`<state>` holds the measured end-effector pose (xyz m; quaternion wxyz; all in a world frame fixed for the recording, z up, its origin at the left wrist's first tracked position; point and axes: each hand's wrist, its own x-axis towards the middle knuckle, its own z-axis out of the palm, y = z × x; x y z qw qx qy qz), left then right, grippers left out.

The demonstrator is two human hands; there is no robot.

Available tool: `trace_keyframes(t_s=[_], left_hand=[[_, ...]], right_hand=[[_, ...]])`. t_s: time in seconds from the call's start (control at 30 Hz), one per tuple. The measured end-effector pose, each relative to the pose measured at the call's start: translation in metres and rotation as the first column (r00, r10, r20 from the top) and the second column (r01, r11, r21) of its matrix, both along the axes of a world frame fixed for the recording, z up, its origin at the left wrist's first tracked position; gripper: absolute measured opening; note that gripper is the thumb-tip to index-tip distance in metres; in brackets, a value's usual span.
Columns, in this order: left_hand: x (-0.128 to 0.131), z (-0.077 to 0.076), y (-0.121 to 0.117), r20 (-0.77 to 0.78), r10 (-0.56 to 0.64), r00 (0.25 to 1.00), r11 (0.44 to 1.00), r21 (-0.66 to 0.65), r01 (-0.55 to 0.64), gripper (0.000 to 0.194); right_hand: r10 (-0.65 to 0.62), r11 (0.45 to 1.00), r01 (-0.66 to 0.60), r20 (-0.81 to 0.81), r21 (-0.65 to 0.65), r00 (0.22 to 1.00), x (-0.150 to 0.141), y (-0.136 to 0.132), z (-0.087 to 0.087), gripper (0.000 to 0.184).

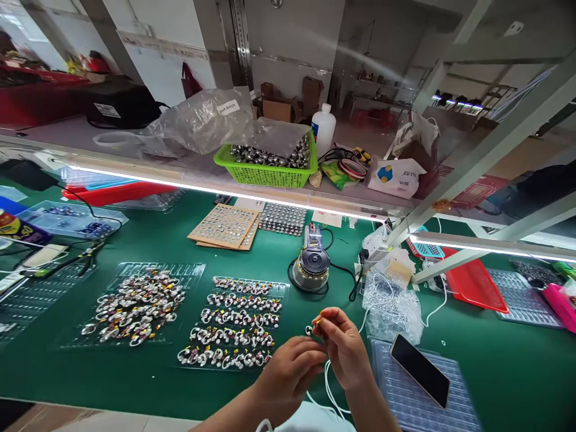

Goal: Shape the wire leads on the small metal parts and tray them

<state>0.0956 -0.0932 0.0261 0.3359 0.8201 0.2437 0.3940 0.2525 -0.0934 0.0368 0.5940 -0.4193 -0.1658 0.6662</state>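
My left hand [288,369] and my right hand [344,345] meet low in the middle of the view, above the green table mat [148,384]. Together the pinched fingers hold a small coil part [311,329] with white wire and a bit of yellow tape. White wire [330,393] trails down from it under my right hand. Just left of the hands lies a clear tray [236,324] with rows of similar coil parts. Further left a second clear tray [135,306] carries a loose heap of them.
A round tape dispenser [311,267] with a black cord stands behind the hands. A bag of white wire [389,300] and a phone [419,369] on a blister tray lie to the right. A shelf above carries a green basket [265,174] of steel balls and a white bottle [324,129].
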Motion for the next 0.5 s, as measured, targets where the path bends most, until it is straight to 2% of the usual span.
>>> trace_keyframes(t_s=[0.07, 0.13, 0.2, 0.37, 0.5], left_hand=[[0.001, -0.001, -0.002, 0.061, 0.100, 0.993, 0.983, -0.163, -0.089, 0.024], [0.002, -0.002, 0.001, 0.108, 0.234, 0.966, 0.931, -0.312, -0.190, 0.023], [0.002, -0.003, 0.009, 0.141, 0.299, 0.944, 0.892, -0.394, -0.224, 0.024], [0.002, 0.000, 0.028, 0.171, 0.249, 0.953, 0.883, -0.445, -0.151, 0.017], [-0.005, 0.007, 0.035, 0.151, 0.161, 0.975, 0.889, -0.451, -0.077, 0.010]], right_hand=[[-0.033, 0.999, 0.033, -0.006, 0.013, 0.999, -0.001, 0.000, 0.002, 0.019], [-0.047, 0.999, 0.048, -0.013, 0.018, 0.999, -0.003, 0.000, 0.003, 0.020], [-0.054, 0.998, 0.054, -0.021, 0.016, 0.998, -0.005, -0.002, 0.004, 0.021], [-0.077, 0.997, 0.077, -0.016, 0.005, 0.997, -0.016, -0.007, 0.005, 0.020], [-0.052, 0.999, 0.053, 0.045, -0.014, 0.998, -0.017, -0.009, 0.008, 0.023]])
